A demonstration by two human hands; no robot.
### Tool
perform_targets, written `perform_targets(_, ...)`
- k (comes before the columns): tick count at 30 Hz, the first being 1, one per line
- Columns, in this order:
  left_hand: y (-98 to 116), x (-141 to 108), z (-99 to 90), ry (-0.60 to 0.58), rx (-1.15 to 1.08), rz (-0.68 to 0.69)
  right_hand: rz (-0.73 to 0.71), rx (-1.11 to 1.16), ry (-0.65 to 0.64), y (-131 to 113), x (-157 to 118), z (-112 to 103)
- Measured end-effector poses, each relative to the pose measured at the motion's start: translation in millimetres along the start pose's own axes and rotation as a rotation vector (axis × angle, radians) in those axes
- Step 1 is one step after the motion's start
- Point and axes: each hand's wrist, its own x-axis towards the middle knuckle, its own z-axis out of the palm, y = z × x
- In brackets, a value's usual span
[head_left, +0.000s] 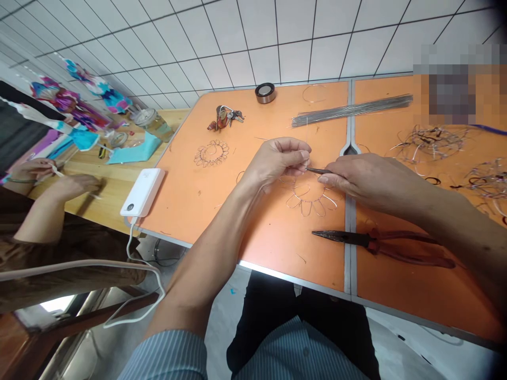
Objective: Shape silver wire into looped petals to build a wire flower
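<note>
My left hand (283,158) is closed in a pinch on a thin silvery wire (306,135) that sticks up above the fingers. My right hand (356,173) is wrapped round a slim dark pointed tool (318,170); its tip touches or nearly touches the wire by my left fingertips, and the palm hides the rest. Just below both hands, a wire ring with petal-like loops (309,201) lies on the orange table (273,237). Long-nose pliers with red handles (372,241) rest nearer to me, pointing left.
Straight wires (352,110) lie bundled at the back, near a tape roll (265,93). Keys (227,117), another looped wire ring (212,153) and a white power bank (142,192) are leftward. Tangled wire (433,143) sits right. Another person's hands (75,187) work at far left.
</note>
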Motion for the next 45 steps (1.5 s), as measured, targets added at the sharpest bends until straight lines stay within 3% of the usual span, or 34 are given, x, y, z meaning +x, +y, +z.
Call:
perform_targets(14,1.5,-1.4,4.4,0.01,0.035,-0.004,-0.006,0.099,-0.016,2.4,-1.1,0.8)
perform_targets(26,-4.5,0.4,3.3,-0.053,0.095,0.155,-0.015,0.193,-0.115,6.4,5.3,-0.7)
perform_targets(32,-5.0,-0.5,4.4,-0.075,0.163,0.25,0.046,0.376,-0.239,5.5,6.5,-8.2)
perform_targets(38,-5.7,-0.3,4.5,-0.103,0.171,0.286,-0.017,0.6,-0.352,14.0,5.6,-11.9)
perform_targets(45,-5.3,-2.2,7.0,-0.112,0.207,0.307,0.017,0.851,-0.46,25.2,8.3,-6.4)
